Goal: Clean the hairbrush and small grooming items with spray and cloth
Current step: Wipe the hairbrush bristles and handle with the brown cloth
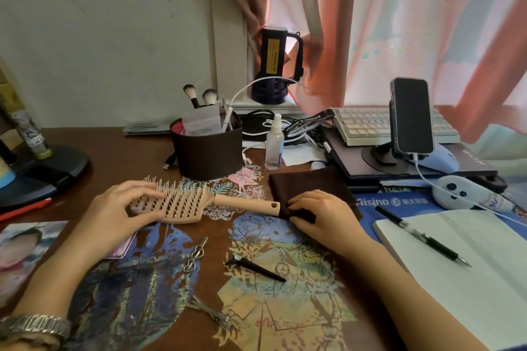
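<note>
Head view, looking down on a dark brown wooden desk (148, 151) covered with colourful paper-cut style decals; pink patterned curtain (399, 23) behind; open white notebook (470, 265) at right with a black pen (422, 236) lying diagonally on it; cream mechanical keyboard (370, 125) on a dark closed laptop (356, 157) at back right; dark smartphone (412, 115) upright on a stand, white cable plugged in; round dark brown organizer tub (208, 151) at centre back holding two makeup brushes (199, 95) and packets; dark brown folded cloth (308, 182) lying flat right of centre; beige plastic vented hairbrush (199, 204) lying bristles up across the middle, handle pointing right, its end touching the cloth; left hand (114, 214) curled over the brush head, fingertips on the bristles and thumb at the near edge, gripping it; right hand (322, 214) on the near edge of the cloth, fingers bent, pinching a fold of it; clear small spray bottle with white nozzle (274, 142) standing just behind the cloth, beside the tub; black slim hair clip (256, 266) on the desk near centre; silver heart-shaped metal hair clip (195, 255) left of it; silver clip (209, 312) further toward the camera, detail unclear; metal watch band (34, 328) on left wrist
</note>
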